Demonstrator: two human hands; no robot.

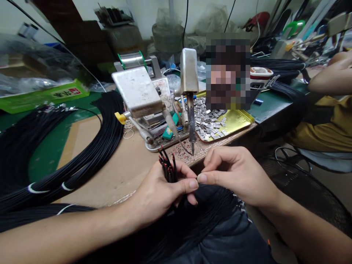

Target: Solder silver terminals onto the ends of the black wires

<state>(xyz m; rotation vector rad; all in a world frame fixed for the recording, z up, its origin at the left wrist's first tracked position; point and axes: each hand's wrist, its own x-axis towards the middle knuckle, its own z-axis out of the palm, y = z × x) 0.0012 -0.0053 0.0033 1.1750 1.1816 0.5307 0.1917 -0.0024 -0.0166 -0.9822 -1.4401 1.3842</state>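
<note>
My left hand (167,187) is closed around a bundle of black cables (169,170), whose cut ends stick up with red wire tips showing. Its thumb and forefinger meet the fingertips of my right hand (233,174). That right hand is in a pinch, and whatever sits between its thumb and finger is too small to make out. Just above both hands, a soldering iron (191,121) points straight down from its metal stand (137,91). More black cable (203,216) lies across my lap under the hands.
A gold tray (239,119) holds loose metal USB plugs (210,126) behind the iron. Thick coils of black cable (110,135) cover the left of the bench. A solder spool (132,60) sits behind the stand. Another person's arm (330,77) is at right, above a black fan (297,187).
</note>
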